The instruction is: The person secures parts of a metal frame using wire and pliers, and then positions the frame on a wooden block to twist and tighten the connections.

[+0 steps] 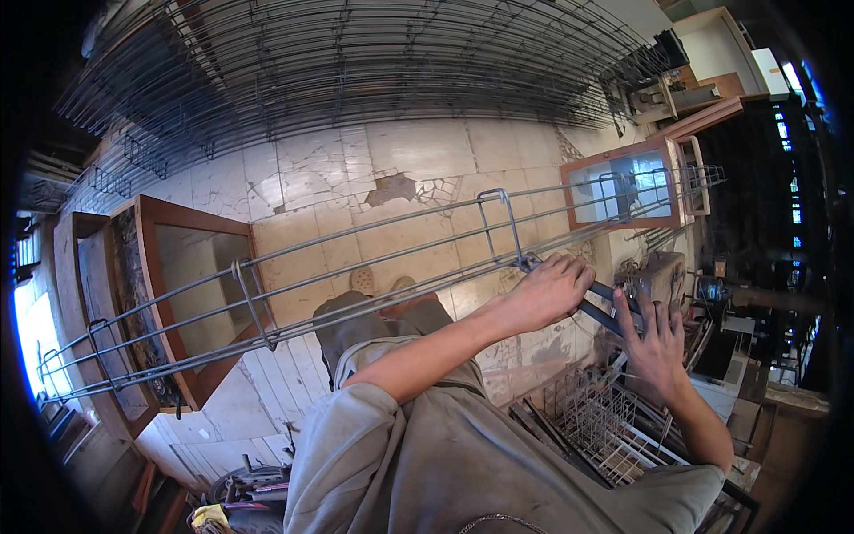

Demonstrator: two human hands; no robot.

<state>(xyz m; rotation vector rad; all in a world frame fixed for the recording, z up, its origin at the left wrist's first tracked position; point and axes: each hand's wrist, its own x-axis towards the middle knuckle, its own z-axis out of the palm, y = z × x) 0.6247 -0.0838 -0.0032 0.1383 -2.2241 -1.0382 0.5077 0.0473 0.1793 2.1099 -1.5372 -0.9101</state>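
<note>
A long, narrow rebar cage of thin steel rods with bent rectangular stirrups stretches across in front of me. At one lower stirrup corner, my left hand is closed around the pincers, whose two dark handles stick out to the right of it. The pincers' jaws are mostly hidden behind the hand, near the rod. My right hand is at the handle ends, its fingers stretched and spread apart; whether it touches them I cannot tell.
Wood-framed glass panels stand beneath the cage at left, with another wooden frame at right. Many more rebar cages are stacked along the far side. Wire racks lie near my right side. The tiled floor has a broken patch.
</note>
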